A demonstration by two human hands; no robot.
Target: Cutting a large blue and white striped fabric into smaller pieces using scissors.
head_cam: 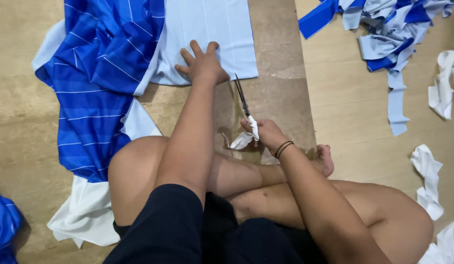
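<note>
I take the pale blue cloth panel [207,29] as my landmark: it lies flat on the brown cardboard sheet [280,93] on the floor, and my left hand [203,64] rests on its near edge, released, fingers spread and pressing it down. Just right of that hand, at the panel's near right corner, the scissors [243,98] point up toward the cloth with their blades nearly closed, and my right hand [266,132] is clenched around their handles, which are wrapped in a white rag [244,138]. What worries me most is how close the blade tips sit to my left thumb; if the panel slips, I judge the cut could run toward the hand. The rag wrapping may also dull my grip and let the scissors twist. To the panel's left the striped dark blue fabric [102,73] is bunched against it and could drag the edge crooked. Well to the right of the panel, the pile of cut strips [388,34] lies clear.
</note>
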